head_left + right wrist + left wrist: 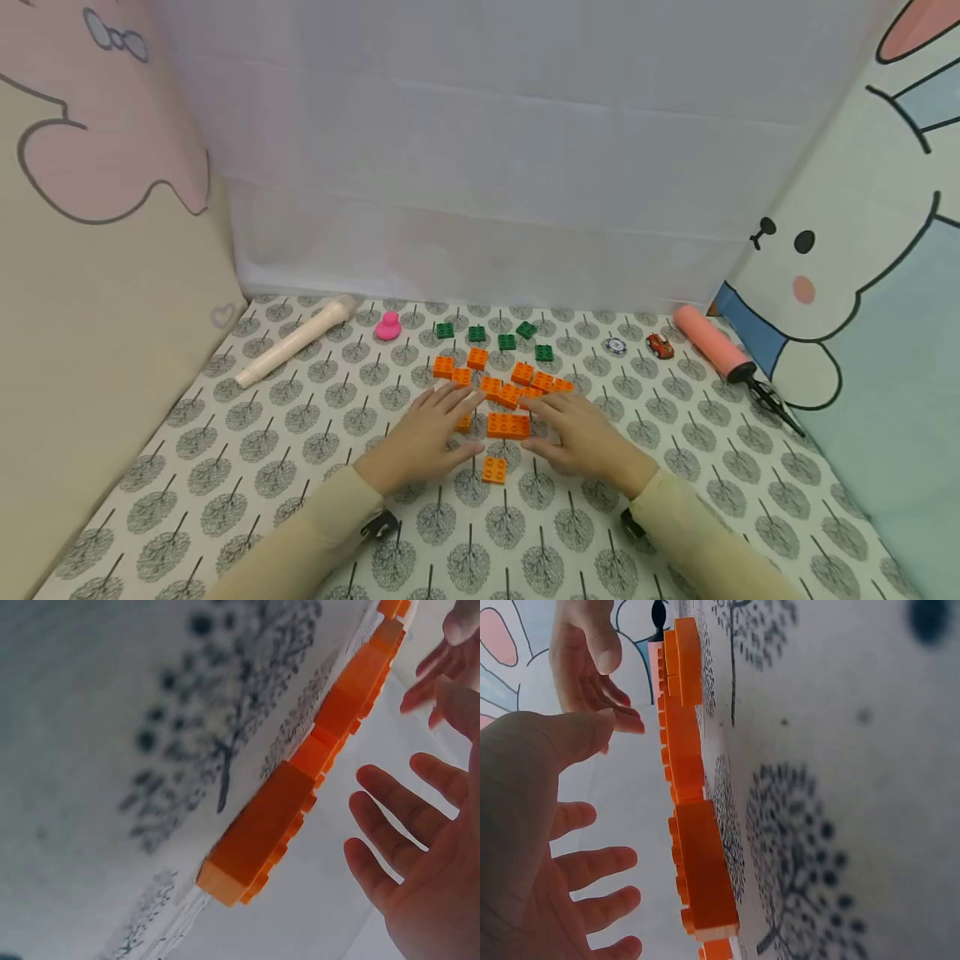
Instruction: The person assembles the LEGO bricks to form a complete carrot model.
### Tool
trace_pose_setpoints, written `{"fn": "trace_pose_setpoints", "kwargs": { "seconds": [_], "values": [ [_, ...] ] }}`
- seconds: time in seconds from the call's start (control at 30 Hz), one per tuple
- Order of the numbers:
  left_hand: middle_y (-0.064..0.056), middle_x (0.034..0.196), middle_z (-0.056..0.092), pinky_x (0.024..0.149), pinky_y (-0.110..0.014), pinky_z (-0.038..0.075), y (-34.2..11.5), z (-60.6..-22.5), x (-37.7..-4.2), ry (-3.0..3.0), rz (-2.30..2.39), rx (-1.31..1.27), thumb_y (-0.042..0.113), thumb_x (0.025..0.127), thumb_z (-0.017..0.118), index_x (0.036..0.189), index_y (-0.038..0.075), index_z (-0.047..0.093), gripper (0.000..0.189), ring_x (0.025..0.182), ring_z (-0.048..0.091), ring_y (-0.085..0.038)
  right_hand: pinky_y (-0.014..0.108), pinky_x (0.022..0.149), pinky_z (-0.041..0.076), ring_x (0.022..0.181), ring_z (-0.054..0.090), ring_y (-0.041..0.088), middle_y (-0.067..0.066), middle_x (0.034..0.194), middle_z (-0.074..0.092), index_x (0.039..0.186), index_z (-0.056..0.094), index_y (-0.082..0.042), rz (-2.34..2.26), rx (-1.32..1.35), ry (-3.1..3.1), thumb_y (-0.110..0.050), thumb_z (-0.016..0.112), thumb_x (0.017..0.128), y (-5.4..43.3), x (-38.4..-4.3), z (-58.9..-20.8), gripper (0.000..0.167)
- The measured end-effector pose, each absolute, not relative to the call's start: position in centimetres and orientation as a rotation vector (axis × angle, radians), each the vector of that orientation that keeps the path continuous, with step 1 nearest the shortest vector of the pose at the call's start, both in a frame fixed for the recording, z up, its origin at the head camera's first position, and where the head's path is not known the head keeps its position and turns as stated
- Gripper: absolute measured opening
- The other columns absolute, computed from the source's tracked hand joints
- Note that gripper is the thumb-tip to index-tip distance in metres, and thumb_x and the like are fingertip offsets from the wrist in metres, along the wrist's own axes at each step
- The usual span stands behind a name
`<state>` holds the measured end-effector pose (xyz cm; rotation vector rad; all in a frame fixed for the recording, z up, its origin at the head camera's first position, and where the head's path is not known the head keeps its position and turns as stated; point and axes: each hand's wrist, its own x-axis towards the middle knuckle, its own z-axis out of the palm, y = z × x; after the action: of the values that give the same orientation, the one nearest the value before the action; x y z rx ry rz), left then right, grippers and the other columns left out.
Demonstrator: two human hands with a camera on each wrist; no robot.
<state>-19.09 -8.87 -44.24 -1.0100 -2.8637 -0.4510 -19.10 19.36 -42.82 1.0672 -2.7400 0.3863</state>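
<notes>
My left hand (423,433) hovers over the left side of a group of orange toy bricks, fingers spread and relaxed. Opposite it, my right hand (581,433) is held above the group's right side, also with loose fingers. Between the two thumbs lies a long orange brick (508,426), with a square orange brick (494,470) nearer to me. Several more orange bricks (491,387) lie just beyond the fingertips, some partly hidden by the hands. In the left wrist view, a gap separates the left fingers (604,866) from an orange brick (705,866). Nothing is held in either palm.
Several green bricks (507,342) lie behind the orange ones. A cream-coloured tube (296,342) and a pink duck (388,326) are at the back left. At the back right are a poker chip (616,346), a red toy car (660,346) and a coral-coloured cylinder with a black end (712,342).
</notes>
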Motion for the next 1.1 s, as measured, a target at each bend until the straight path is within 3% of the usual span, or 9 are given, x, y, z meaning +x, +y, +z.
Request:
{"fn": "trace_pose_setpoints", "kwargs": {
  "seconds": [0.17, 0.7, 0.93, 1.1],
  "values": [
    [-0.014, 0.156, 0.039, 0.115, -0.06, 0.027, -8.4, -44.5, -19.5, -2.899, -0.415, -0.977, 0.051, 0.097, 0.058, 0.156, 0.017, 0.034, 0.072, 0.143, 0.034, -0.038, 0.046, 0.097, 0.048, 0.112, 0.059, 0.022, 0.003, 0.127, 0.064, 0.143, 0.053, -0.015, 0.328, 1.129, -2.761, -0.044, 0.066, 0.094, 18.6, -19.3, -43.2, 0.059],
    [-0.015, 0.147, 0.049, 0.111, -0.057, 0.036, -9.7, -45.1, -20.4, -3.043, -0.428, -0.815, 0.037, 0.093, 0.069, 0.149, 0.01, 0.044, 0.067, 0.135, 0.045, -0.035, 0.049, 0.108, 0.041, 0.124, 0.054, 0.028, 0.008, 0.136, 0.059, 0.148, 0.048, -0.014, 0.3, 1.124, -2.914, -0.043, 0.063, 0.096, 17.9, -19.9, -43.2, 0.061],
    [-0.012, 0.136, 0.056, 0.109, -0.05, 0.04, -9.0, -44.5, -19.7, -2.879, -0.442, -1.076, 0.038, 0.091, 0.071, 0.137, 0.012, 0.059, 0.054, 0.129, 0.049, -0.03, 0.051, 0.106, 0.042, 0.122, 0.056, 0.029, 0.009, 0.133, 0.061, 0.146, 0.05, -0.015, 0.292, 1.132, -2.923, -0.04, 0.066, 0.095, 17.9, -20.1, -43.4, 0.059],
    [-0.004, 0.125, 0.06, 0.108, -0.047, 0.04, -8.4, -44.3, -19.0, -2.853, -0.419, -1.179, 0.048, 0.088, 0.071, 0.128, 0.017, 0.066, 0.051, 0.119, 0.05, -0.023, 0.05, 0.105, 0.044, 0.12, 0.057, 0.028, 0.009, 0.131, 0.062, 0.144, 0.052, -0.014, 0.259, 1.131, -2.917, -0.038, 0.066, 0.095, 17.9, -20.5, -43.6, 0.056]
  ]
}}
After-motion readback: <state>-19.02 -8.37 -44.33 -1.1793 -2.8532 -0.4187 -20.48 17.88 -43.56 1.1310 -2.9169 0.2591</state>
